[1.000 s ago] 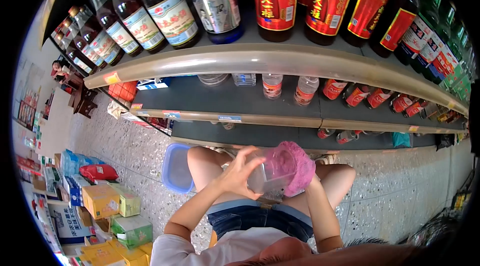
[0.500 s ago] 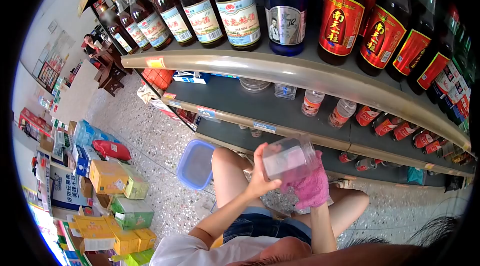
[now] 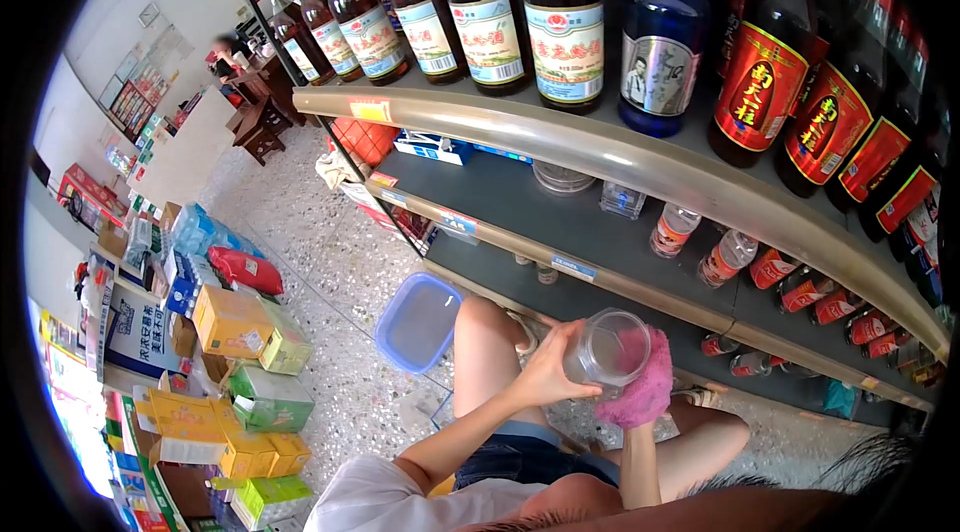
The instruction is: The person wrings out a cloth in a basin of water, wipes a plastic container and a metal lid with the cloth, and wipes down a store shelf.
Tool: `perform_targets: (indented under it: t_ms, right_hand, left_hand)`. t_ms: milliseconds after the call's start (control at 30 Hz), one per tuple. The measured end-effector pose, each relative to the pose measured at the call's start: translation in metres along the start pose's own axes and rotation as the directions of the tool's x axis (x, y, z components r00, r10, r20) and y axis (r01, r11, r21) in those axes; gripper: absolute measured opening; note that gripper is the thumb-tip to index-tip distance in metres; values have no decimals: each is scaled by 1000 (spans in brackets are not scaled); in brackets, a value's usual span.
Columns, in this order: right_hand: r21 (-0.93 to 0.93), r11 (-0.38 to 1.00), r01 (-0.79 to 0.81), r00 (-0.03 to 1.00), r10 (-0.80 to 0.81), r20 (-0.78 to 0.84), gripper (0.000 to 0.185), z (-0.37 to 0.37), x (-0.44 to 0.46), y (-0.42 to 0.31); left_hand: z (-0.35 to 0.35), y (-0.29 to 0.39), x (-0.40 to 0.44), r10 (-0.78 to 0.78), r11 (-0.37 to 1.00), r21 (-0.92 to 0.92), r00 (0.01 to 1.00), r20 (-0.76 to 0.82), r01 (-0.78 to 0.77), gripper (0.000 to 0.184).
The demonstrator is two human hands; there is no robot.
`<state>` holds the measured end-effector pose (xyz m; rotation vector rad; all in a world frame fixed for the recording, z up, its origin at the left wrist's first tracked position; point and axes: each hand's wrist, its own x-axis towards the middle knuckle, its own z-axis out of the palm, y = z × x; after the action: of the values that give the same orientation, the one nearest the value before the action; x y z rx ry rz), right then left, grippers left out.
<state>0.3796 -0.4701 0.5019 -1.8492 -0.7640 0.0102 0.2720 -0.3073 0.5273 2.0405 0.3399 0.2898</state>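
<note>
Two hands meet at one clear jar (image 3: 612, 344), held out between the person's bent knees, near the lower shelf (image 3: 488, 278). The left hand (image 3: 545, 372) takes it from the side, fingers part-spread and curled around the wall, which leaves the round end facing upward; whether that is mouth or base is hard to tell. A pink cloth (image 3: 640, 397), perhaps a mitt, covers the right hand and lies against the jar's other side, likely bracing it; only the wrist (image 3: 640, 440) shows, so how open those fingers are cannot be told. A blue tub (image 3: 418, 324) rests on the floor (image 3: 330, 352) beside the left knee (image 3: 478, 324), probably for easy reach. Bottles (image 3: 565, 52) above stand labels outward, presumably for reading.
</note>
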Motion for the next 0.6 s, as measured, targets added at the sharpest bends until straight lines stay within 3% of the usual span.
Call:
perform_targets:
  t_ms: [100,133,167,200,267,333,367,467,533,567,600]
  right_hand:
    - [-370,925,82,994,-51,93,76,0,13,-19]
    - [-28,984,-176,984,177,33,71,3,16,-28]
    - [320,860,-397,914,401,57,67,7,20,-38]
    - [610,578,-542,798,582,157,63,10,22,-42]
    - [663,614,-428,885,434,169,59,11,17,-31]
    - [697,647,-309,945,291,148,57,8,16,-26]
    - [707,661,-253,964,231,129,58,6,17,-29]
    - [648,631,-428,872,476,113,38,3,-1,5]
    - [680,358,-640,612,773,168,33,-2,-2,12]
    - [659,324,-679,500,861,93,39,1,9,-6]
    - [641,340,-688,502,861,83,36,-1,10,-9]
  left_hand:
    - [-10,-13,-5,20,994,-112,999,26,-17,105]
    - [-16,-21,-5,30,992,-119,999,-15,-32,104]
    - [-24,-31,-2,41,991,-127,997,-58,-48,103]
    - [-35,-37,2,52,989,-134,994,-99,-65,102]
    - [-84,-22,20,-122,993,-37,966,-228,116,91]
    - [-114,-52,47,-208,890,-454,841,-499,-49,79]
    - [-141,-107,66,-85,919,-355,792,-604,-173,72]
    - [-228,-154,109,-176,977,-80,537,-825,198,75]
    - [-272,-187,136,-104,961,14,410,-906,276,77]
    - [-291,-201,146,-37,946,96,398,-916,309,80]
    - [-306,-213,155,30,922,175,390,-920,344,82]
